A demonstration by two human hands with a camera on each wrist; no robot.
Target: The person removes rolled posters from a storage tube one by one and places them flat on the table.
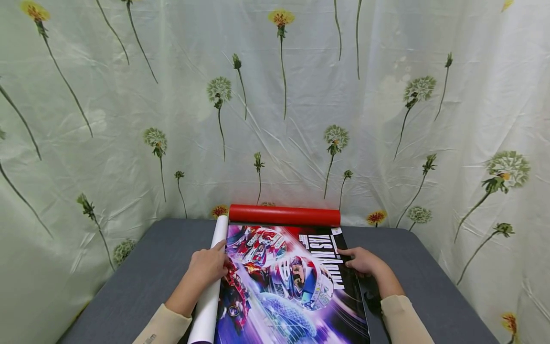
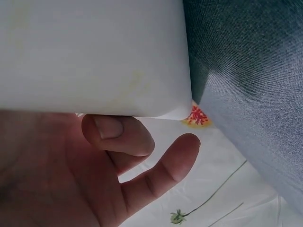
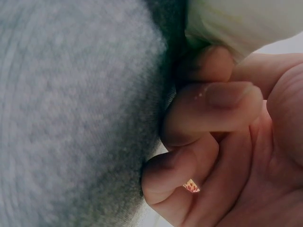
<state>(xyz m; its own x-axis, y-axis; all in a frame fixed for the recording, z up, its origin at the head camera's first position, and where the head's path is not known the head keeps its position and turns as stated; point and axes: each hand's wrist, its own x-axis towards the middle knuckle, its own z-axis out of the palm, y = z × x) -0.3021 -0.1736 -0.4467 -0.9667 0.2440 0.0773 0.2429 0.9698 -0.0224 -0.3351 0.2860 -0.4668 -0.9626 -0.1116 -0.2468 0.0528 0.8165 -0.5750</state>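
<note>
A glossy poster (image 1: 292,282) with racing drivers and cars lies partly unrolled, its left side still curled into a white roll (image 1: 209,291). My left hand (image 1: 208,266) holds this roll along its upper half, index finger pointing along it. In the left wrist view, the white back of the roll (image 2: 94,56) hangs over the bent fingers (image 2: 116,135). On the right, my right hand (image 1: 365,263) pinches the poster's edge near the large white lettering. Its curled fingers (image 3: 213,106) rest close to the grey cloth in the right wrist view, below the poster's pale underside.
A red roll (image 1: 283,215) lies crosswise at the table's far edge, just behind the poster. Grey cloth covers the table (image 1: 142,267). A pale curtain (image 1: 301,95) printed with dandelions hangs right behind the table and round its sides.
</note>
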